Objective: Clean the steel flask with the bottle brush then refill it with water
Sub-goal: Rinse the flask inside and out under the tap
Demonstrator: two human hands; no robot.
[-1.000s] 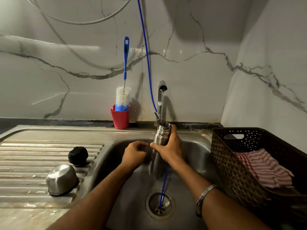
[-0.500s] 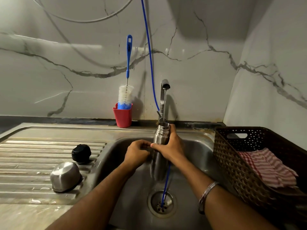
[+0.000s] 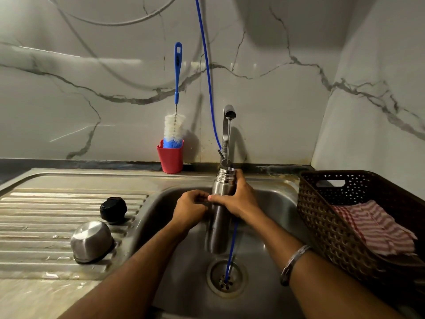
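At centre frame we hold the steel flask (image 3: 222, 203) upright over the sink (image 3: 271, 217), its mouth under the tap (image 3: 228, 125) stream. Our right hand (image 3: 236, 199) wraps its neck; our left hand (image 3: 189, 209) is curled against its side, perhaps gripping. Wet steel will be slippery and heavier as it fills, so we grip the ribbed neck. The basket (image 3: 322, 217) crowds the right; the left is roomier.

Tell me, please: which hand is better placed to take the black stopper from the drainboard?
Probably the left hand: it only rests at the steel flask, nearer the black stopper. The right hand grips the flask under the tap.
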